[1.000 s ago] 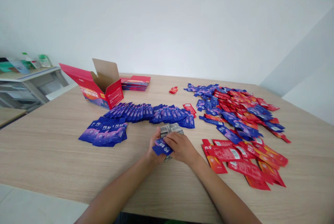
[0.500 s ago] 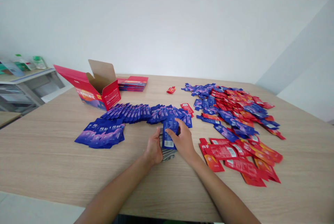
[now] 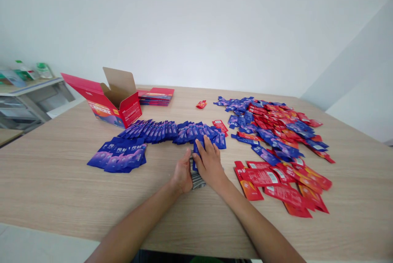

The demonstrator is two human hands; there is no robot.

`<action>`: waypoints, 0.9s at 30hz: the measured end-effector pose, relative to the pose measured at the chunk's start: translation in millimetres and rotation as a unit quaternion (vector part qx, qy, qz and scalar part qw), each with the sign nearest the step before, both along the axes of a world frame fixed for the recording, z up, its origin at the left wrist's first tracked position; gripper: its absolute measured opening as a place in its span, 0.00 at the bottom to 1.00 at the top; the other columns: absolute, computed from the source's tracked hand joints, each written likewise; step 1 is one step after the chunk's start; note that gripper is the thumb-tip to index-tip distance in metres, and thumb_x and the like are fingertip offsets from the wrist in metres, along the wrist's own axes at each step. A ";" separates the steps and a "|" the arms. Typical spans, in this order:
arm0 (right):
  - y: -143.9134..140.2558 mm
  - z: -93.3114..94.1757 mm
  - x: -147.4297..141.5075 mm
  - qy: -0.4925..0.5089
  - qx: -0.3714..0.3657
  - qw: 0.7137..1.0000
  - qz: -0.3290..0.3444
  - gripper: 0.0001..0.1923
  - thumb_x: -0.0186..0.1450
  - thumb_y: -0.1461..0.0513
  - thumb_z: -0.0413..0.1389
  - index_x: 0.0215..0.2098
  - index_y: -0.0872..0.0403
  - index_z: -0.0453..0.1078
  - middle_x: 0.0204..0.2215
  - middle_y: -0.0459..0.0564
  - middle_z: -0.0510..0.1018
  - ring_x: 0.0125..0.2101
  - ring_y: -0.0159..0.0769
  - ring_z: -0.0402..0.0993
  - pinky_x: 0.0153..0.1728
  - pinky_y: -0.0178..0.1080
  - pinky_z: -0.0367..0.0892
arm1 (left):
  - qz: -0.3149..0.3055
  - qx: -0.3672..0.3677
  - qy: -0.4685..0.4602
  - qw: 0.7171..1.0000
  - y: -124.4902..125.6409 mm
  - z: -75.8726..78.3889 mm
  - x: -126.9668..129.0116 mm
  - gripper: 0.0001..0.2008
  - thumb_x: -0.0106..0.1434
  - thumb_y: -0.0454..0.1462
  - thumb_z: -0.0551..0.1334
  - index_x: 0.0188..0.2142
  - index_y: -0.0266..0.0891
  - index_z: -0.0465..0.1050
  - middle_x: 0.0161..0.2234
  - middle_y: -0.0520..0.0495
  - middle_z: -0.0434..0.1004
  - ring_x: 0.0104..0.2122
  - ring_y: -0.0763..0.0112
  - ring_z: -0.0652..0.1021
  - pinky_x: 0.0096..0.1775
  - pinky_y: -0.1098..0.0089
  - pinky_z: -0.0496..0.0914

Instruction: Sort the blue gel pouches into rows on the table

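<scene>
My right hand [image 3: 211, 165] lies nearly flat, fingers stretched, over a blue sachet [image 3: 199, 145] and covers most of it. Beneath that sachet is a grey striped bundle [image 3: 197, 179], whose kind I cannot make out. At its left side my left hand [image 3: 182, 173] grips it, thumb up along the edge and the other fingers mostly hidden. Just beyond my hands runs a long overlapping row of blue sachets [image 3: 159, 131]. A fanned group of larger-looking blue sachets [image 3: 118, 154] lies to the left.
An open red carton [image 3: 113, 109] stands at the back left, beside flattened cartons [image 3: 158, 96]. Mixed red and blue sachets [image 3: 270, 126] are heaped on the right, with red sachets [image 3: 282, 185] nearer. One small red packet [image 3: 201, 104] lies at the back of the wooden table [image 3: 123, 210].
My right hand has gone from pinching the blue sachet's edge to lying flat over it. The sachet now rests lower, on the grey striped bundle. The left hand has hardly moved.
</scene>
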State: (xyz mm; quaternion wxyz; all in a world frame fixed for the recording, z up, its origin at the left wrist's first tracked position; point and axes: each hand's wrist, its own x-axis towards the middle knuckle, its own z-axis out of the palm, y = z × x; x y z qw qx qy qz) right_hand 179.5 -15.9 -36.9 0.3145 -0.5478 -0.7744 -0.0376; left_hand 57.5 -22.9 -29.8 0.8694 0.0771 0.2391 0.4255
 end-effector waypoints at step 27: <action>1.4 3.8 10.3 -0.048 0.074 0.996 0.024 0.25 0.74 0.60 0.47 0.68 0.51 0.59 0.69 0.63 0.55 0.66 0.55 0.53 0.58 0.58 0.56 | -0.032 0.041 0.008 0.999 -1.9 14.1 -6.2 0.39 0.67 0.62 0.48 0.61 0.36 0.69 0.45 0.36 0.83 0.46 0.51 0.82 0.50 0.53 0.74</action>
